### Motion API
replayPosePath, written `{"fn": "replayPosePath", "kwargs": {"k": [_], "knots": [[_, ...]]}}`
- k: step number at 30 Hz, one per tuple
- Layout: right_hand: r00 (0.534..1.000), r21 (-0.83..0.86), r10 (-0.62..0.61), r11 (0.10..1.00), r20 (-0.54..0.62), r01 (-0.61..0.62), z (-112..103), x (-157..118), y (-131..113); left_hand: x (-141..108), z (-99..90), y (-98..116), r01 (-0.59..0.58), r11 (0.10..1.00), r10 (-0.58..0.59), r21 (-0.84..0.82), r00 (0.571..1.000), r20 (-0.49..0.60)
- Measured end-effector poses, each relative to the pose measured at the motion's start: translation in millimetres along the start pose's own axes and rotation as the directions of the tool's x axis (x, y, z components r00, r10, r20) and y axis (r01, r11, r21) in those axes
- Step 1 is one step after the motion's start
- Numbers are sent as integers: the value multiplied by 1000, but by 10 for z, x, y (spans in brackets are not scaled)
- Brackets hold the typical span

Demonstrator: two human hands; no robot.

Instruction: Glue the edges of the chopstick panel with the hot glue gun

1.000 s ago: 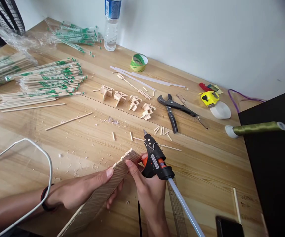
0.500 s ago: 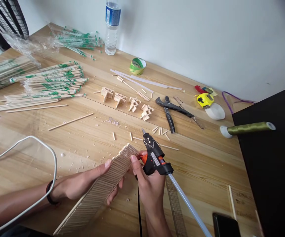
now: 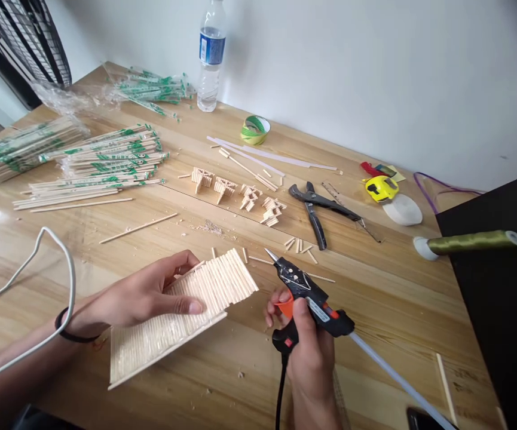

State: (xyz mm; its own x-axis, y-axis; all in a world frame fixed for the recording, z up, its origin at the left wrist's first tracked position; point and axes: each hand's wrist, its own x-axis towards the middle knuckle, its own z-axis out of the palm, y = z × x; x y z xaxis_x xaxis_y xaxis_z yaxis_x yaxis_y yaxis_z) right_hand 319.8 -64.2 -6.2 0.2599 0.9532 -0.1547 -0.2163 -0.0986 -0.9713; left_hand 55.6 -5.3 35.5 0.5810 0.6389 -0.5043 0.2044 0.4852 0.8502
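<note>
A panel of pale wooden sticks (image 3: 173,325) is tilted above the table, its ribbed face showing. My left hand (image 3: 155,292) grips it from the far side, thumb across the face and fingers curled behind. To its right, my right hand (image 3: 305,340) is wrapped round a black glue gun (image 3: 305,286) with an orange trigger. The gun's metal nozzle points up and left, just beyond the panel's right end, not touching it. A long translucent glue stick (image 3: 397,379) runs out of the gun's back.
Small stick assemblies (image 3: 225,189) stand mid-table, near a black cutter (image 3: 314,206). Packaged sticks (image 3: 115,149) lie at left; a water bottle (image 3: 208,71) stands behind. A white cable (image 3: 72,280) crosses my left forearm. A phone (image 3: 424,420) lies lower right.
The panel has turned to show its other face, and my left hand now grips it over the top. My right hand has let go of the panel and moved right with the glue gun.
</note>
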Motion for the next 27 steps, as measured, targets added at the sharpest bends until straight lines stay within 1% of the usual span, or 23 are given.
{"fn": "replayPosePath", "kwargs": {"k": [2, 3, 5, 8, 10, 12, 15, 22, 27], "knots": [[998, 32, -33, 999, 45, 32, 2, 7, -30, 13, 10, -21, 19, 999, -19, 32, 1000, -23], [998, 44, -34, 999, 56, 32, 11, 2, -41, 18, 25, -32, 16, 999, -16, 32, 1000, -12], [999, 52, -10, 999, 46, 7, 41, -25, -51, 30, 64, -49, 19, 1000, -20, 10, 999, 43], [999, 26, 20, 999, 34, -21, 79, -89, -39, 49, 125, -68, 60, 997, -52, -44, 986, 162], [997, 0, 44, 999, 61, -44, 85, -122, -22, 59, 155, -80, 87, 992, -65, -91, 973, 221], [992, -13, 72, 997, 107, -71, 79, -136, -5, 64, 170, -91, 83, 990, -52, -117, 967, 250], [985, 8, 93, 995, 148, -95, 72, -133, 16, 67, 169, -103, 63, 989, -24, -136, 963, 269], [981, 80, 152, 984, 119, -162, 106, -137, 47, 80, 141, -110, 46, 982, 9, -181, 957, 290], [980, 83, 157, 982, 126, -168, 104, -136, 69, 77, 138, -116, 47, 987, -4, -152, 962, 274]]}}
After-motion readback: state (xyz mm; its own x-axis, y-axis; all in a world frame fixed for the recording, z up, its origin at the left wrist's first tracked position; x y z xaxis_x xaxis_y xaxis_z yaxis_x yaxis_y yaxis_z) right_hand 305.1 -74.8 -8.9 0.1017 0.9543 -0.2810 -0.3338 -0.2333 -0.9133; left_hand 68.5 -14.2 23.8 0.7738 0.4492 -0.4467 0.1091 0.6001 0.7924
